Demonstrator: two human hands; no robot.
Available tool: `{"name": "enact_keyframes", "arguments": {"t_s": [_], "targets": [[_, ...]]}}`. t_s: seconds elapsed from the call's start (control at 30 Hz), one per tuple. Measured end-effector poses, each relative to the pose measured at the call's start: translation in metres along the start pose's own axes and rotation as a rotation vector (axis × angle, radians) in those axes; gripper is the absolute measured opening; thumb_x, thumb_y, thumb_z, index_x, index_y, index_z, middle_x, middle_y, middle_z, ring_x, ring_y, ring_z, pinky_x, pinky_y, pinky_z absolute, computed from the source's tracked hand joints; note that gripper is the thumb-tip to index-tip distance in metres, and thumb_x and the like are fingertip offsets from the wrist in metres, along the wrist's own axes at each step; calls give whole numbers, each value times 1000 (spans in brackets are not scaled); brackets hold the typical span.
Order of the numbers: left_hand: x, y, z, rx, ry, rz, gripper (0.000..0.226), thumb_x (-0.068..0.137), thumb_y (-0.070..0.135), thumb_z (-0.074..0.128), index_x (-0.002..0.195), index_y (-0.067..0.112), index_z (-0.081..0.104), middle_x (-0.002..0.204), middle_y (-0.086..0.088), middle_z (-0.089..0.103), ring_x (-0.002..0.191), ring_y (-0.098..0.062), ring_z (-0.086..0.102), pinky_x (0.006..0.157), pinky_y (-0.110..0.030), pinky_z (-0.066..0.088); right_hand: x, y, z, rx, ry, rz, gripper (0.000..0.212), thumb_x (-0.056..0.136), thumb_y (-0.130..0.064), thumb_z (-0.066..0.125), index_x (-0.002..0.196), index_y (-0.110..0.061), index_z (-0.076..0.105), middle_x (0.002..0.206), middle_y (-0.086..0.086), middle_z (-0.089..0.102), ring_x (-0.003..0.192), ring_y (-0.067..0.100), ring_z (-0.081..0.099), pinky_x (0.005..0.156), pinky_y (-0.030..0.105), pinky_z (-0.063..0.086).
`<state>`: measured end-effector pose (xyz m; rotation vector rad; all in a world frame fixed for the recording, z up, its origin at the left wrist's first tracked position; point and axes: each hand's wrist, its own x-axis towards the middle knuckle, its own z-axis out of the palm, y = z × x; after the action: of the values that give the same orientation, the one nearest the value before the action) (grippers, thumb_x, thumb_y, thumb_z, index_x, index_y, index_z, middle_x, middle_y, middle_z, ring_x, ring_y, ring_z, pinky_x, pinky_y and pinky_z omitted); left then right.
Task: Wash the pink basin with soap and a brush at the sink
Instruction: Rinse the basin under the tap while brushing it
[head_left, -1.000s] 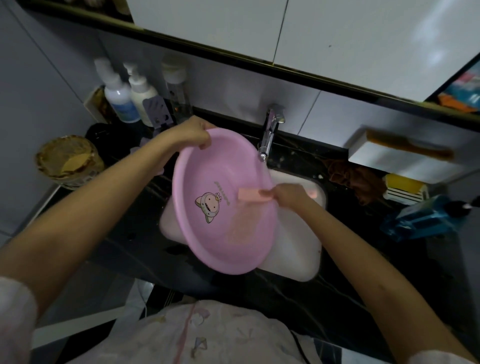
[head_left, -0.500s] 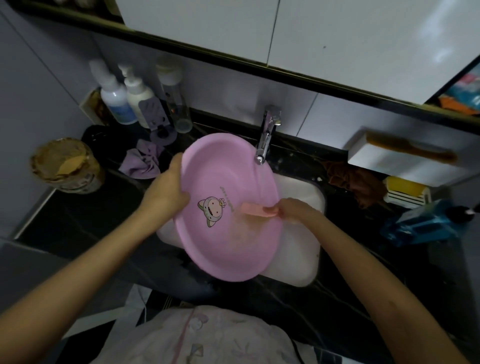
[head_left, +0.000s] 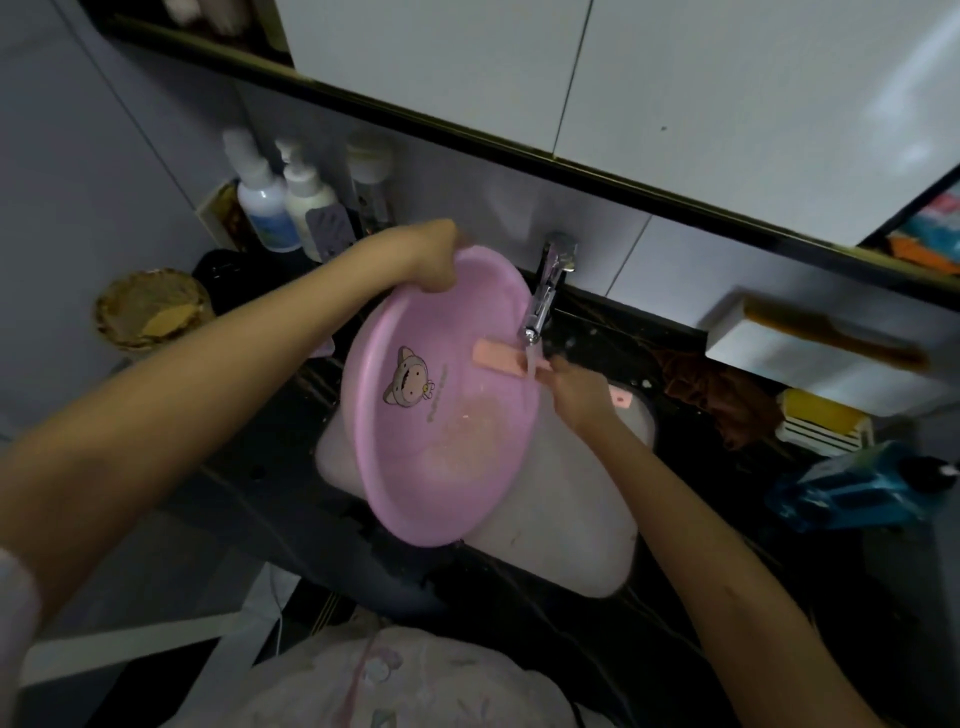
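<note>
Shifting from the side rim, the left hand (head_left: 434, 257) now grips the pink basin (head_left: 441, 441) at its top; the right hand (head_left: 576, 392) clasps the brush (head_left: 496, 358) under newly running tap (head_left: 545, 291) water

The person is wearing a pale, whitish soft-fabric top (head_left: 395, 680), showing at the bottom of the view. It is carrying a faint pastel print, with a thin pink line running down the front. At the lower left a white sleeve hem (head_left: 13, 613) is just peeking in. Both forearms are showing bare, right down to the left hand (head_left: 434, 254) and the right hand (head_left: 576, 389).
</note>
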<state>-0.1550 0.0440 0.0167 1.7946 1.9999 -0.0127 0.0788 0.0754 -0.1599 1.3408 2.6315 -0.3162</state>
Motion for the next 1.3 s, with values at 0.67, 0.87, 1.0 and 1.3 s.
{"name": "enact_keyframes", "arguments": {"t_s": [0.67,0.87,1.0,1.3], "targets": [[9,10,18,75,195,-12,50,79,2,50,128,11,54,116,-19,60,103,-37,58,77,-36,46,-97,-76,52,1046,-639,62,50,92,-6,43,134,-33,50,69,-1,38,52,10,32,43,17,28],[-2,12,21,125,242,-13,51,78,-1,51,127,10,52,113,-18,61,100,-35,59,78,-40,49,-57,-42,52,932,-511,123,35,92,-28,60,127,-24,60,100,-1,66,85,14,61,80,28,52],[-35,10,26,76,306,-85,45,79,2,54,124,5,50,111,-19,57,96,-38,58,69,-38,45,-19,-20,24,540,-354,236,68,87,-71,34,130,-23,58,121,7,61,112,25,57,88,30,41],[-101,-8,63,-45,372,-64,94,76,-8,57,151,12,3,107,-19,55,73,-22,50,59,-35,43,16,5,-7,33,188,-89,40,94,-19,46,131,-26,56,121,11,57,101,34,61,69,38,46]]}}
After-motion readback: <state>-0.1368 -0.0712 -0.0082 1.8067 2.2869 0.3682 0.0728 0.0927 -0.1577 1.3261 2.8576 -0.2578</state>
